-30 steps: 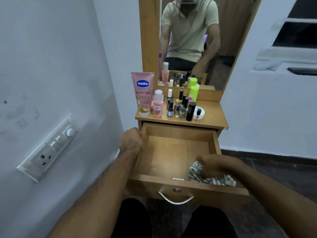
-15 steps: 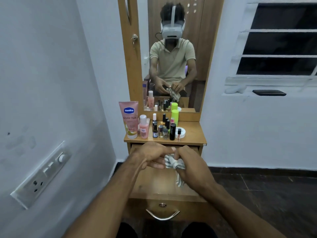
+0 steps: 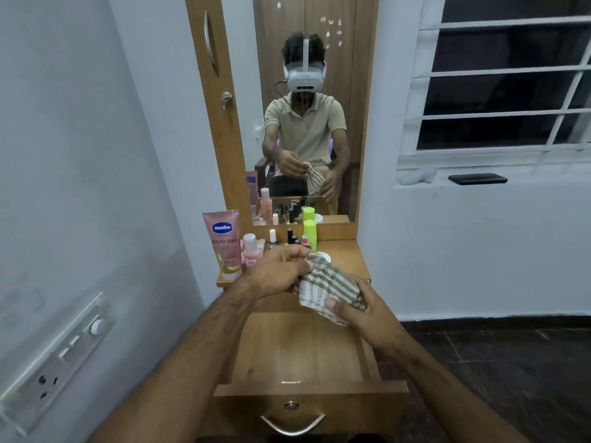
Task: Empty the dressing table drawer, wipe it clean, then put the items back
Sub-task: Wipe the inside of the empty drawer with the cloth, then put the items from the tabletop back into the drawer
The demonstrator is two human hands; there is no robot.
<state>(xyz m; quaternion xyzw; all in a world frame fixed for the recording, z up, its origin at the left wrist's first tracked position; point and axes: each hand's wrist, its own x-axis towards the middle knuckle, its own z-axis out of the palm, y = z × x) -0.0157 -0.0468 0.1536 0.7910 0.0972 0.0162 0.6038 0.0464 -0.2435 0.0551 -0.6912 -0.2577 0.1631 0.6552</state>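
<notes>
Both hands hold the grey-and-white striped cloth (image 3: 326,287) at frame centre, left hand (image 3: 281,271) pinching its top, right hand (image 3: 358,310) gripping below (probably refolding it). Beneath, the open wooden drawer (image 3: 307,350) lies empty; pink tube and small bottles (image 3: 249,251) wait on the table (image 3: 348,260).

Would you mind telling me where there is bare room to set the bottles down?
The open drawer floor is bare between its side walls. The tabletop's right part is free; its left is crowded, from the Vaseline tube to the green bottle.
</notes>
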